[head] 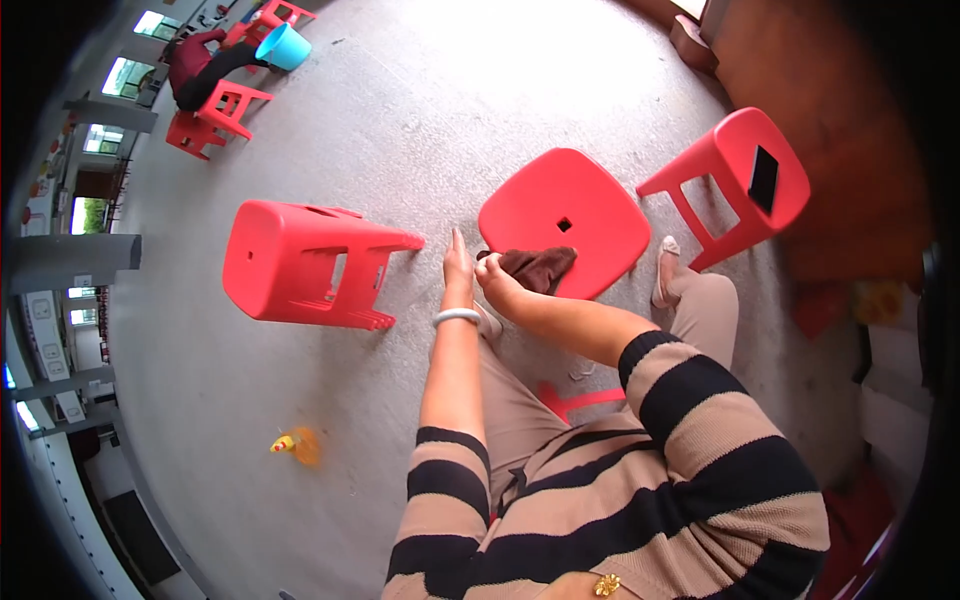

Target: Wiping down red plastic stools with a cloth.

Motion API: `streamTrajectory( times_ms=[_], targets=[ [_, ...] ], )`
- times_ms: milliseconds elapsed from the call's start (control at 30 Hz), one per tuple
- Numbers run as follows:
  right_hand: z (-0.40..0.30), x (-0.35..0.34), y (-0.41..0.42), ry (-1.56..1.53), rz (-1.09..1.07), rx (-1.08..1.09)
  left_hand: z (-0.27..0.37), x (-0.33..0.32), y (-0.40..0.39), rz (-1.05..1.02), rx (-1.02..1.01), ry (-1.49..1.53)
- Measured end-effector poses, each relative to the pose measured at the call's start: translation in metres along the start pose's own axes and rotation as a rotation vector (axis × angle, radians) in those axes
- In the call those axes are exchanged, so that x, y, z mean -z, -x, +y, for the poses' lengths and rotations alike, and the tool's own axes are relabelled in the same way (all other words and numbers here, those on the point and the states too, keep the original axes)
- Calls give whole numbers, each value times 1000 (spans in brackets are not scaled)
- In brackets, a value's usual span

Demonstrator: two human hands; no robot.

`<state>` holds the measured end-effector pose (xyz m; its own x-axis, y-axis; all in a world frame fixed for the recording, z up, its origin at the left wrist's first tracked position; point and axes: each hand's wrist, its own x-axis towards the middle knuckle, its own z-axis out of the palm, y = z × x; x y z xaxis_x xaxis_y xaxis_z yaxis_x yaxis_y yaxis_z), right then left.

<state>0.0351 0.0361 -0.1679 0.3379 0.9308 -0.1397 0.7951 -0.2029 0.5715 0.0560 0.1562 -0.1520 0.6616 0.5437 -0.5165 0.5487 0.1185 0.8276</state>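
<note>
A red plastic stool (555, 195), its square seat pierced by a small central hole, stands directly before me. My right hand (498, 286) grips a dark brown cloth (544, 268), which lies bunched over the near left part of that seat. Just left of the seat edge, my left hand (458, 262) is held flat and edge-on, its fingers straight and nothing seen in it. Whether it touches the stool I cannot tell. A pale bangle (456, 316) circles the left wrist.
Left of me are nested red stools (300, 262). A black phone (763, 178) rests on another red stool (750, 150) at right. An orange bottle with a yellow top (304, 446) stands on the floor. Far left, a person (196, 64) sits bent near a blue bucket (283, 47).
</note>
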Motion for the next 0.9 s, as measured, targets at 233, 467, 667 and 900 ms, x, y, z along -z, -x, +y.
streamTrajectory(
  times_ms=[233, 467, 667, 900],
  targets=[
    [-34, -22, 113, 55, 16, 393, -5, -74, 13, -149, 40, 31],
    [29, -50, 216, -592, -271, 85, -61, -86, -43, -42, 23, 34],
    [121, -125, 281, -1322, -59, -925, -62, -80, -43, 30, 73, -4],
    [222, -203, 225, -1794, 355, -1370, -54, -60, -38, -53, -96, 6]
  ],
)
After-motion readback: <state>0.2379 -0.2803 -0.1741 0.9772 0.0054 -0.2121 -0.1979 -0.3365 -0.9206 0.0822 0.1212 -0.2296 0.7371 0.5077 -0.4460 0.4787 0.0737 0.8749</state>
